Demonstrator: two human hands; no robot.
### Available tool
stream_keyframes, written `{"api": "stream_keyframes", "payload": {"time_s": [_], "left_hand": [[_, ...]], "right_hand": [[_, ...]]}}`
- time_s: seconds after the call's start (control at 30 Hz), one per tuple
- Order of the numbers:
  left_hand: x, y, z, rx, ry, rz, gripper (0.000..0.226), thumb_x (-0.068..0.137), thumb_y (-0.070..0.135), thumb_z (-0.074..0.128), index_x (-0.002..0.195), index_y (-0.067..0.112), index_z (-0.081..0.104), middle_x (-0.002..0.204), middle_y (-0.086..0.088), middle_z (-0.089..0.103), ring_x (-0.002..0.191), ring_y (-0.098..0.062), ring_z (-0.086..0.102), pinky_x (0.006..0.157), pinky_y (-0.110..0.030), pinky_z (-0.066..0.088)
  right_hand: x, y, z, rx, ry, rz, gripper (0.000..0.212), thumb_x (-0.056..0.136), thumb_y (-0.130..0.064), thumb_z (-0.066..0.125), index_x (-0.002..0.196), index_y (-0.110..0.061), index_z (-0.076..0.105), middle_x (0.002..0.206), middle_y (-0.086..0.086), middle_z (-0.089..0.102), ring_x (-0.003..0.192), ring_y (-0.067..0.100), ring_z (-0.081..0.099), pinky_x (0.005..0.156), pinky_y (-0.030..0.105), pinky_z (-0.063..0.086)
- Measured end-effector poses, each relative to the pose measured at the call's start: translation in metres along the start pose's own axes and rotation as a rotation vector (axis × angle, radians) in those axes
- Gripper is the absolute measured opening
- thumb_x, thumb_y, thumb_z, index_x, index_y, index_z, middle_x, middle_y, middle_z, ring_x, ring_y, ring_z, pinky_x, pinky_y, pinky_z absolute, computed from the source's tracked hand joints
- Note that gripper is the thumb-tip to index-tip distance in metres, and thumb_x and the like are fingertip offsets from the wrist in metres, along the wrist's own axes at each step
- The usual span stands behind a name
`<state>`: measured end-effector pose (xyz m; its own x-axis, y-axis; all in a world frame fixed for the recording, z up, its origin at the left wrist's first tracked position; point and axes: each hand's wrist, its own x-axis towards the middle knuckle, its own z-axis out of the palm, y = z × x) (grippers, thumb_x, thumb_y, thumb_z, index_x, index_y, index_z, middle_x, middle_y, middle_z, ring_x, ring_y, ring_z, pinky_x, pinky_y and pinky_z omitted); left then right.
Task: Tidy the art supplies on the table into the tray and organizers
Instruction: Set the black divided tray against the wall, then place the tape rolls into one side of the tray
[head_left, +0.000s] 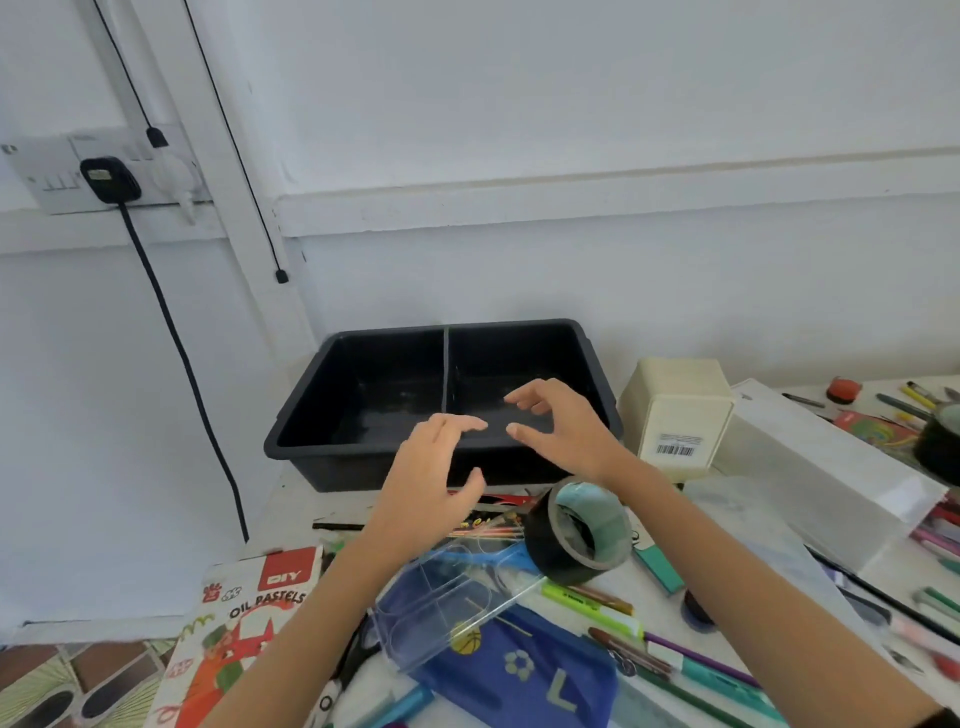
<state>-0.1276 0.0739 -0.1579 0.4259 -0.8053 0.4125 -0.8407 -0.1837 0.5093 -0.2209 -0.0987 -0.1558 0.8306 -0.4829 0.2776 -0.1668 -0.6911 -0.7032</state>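
Note:
A black plastic tray (337, 457) with a thin divider stands at the back of the table against the wall; it looks empty inside. My left hand (426, 478) and my right hand (561, 426) hover side by side above its near rim, fingers loosely spread, holding nothing. Below them lie a roll of black tape (576, 530), a clear compartment organizer (447, 608), a blue pencil pouch (524, 675), an oil pastels box (244, 623) and several markers and pens (670, 649).
A cream square holder (675, 410) and a long white box (826, 467) stand right of the tray. More pens and a red item (844, 389) lie at the far right. A black cable (192, 374) hangs down the wall on the left.

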Motion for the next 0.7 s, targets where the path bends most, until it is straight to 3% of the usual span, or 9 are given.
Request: {"api": "stream_keyframes", "payload": {"time_s": [0.1,0.17,0.23,0.33,0.47,0.7], "left_hand": [[-0.007,0.031,0.016,-0.143,-0.213,0.034,0.063,0.076,0.051,0.069,0.131,0.038,0.039,0.128,0.023,0.043,0.119,0.008,0.037,0.100,-0.015,0.031],[-0.009,0.039,0.033,-0.087,-0.354,0.059,0.090,0.064,0.063,0.073,0.138,0.042,0.027,0.138,0.024,0.033,0.126,0.006,0.030,0.106,-0.019,0.027],[-0.013,0.043,0.051,-0.060,-0.400,0.072,0.106,0.058,0.063,0.077,0.143,0.042,0.017,0.145,0.023,0.025,0.132,0.003,0.024,0.110,-0.024,0.024],[-0.019,0.050,0.071,-0.111,-0.338,0.037,0.110,0.058,0.054,0.082,0.143,0.043,0.014,0.144,0.022,0.029,0.131,0.004,0.028,0.111,-0.027,0.028],[-0.022,0.062,0.084,-0.165,-0.163,-0.013,0.103,0.057,0.044,0.084,0.141,0.042,0.023,0.130,0.025,0.040,0.118,0.006,0.042,0.099,-0.028,0.043],[-0.011,0.114,0.091,-0.422,0.099,-0.110,0.110,0.050,0.038,0.090,0.141,0.035,0.029,0.121,0.014,0.051,0.115,-0.006,0.052,0.096,-0.024,0.044]], "right_hand": [[-0.018,0.000,-0.020,0.115,0.104,-0.010,0.022,0.087,-0.018,0.064,0.108,-0.024,0.061,0.104,-0.007,0.059,0.095,0.006,0.055,0.078,0.006,0.040],[-0.029,0.002,-0.031,0.183,0.125,0.009,0.018,0.088,-0.017,0.064,0.104,-0.024,0.063,0.098,-0.008,0.062,0.089,0.003,0.057,0.074,0.004,0.041],[-0.041,0.003,-0.040,0.250,0.127,0.043,0.016,0.088,-0.015,0.063,0.101,-0.023,0.065,0.093,-0.008,0.063,0.085,0.004,0.059,0.071,0.004,0.043],[-0.058,0.008,-0.050,0.290,0.125,0.063,0.016,0.089,-0.011,0.061,0.098,-0.023,0.065,0.087,-0.010,0.063,0.078,0.001,0.058,0.068,0.004,0.043],[-0.079,0.025,-0.063,0.290,0.105,0.090,0.016,0.089,-0.010,0.060,0.098,-0.021,0.066,0.088,-0.011,0.063,0.079,0.000,0.057,0.069,0.007,0.044],[-0.111,0.047,-0.110,0.352,0.222,0.096,0.015,0.090,-0.009,0.059,0.096,-0.021,0.066,0.091,-0.013,0.065,0.078,-0.001,0.056,0.068,0.009,0.044]]}}
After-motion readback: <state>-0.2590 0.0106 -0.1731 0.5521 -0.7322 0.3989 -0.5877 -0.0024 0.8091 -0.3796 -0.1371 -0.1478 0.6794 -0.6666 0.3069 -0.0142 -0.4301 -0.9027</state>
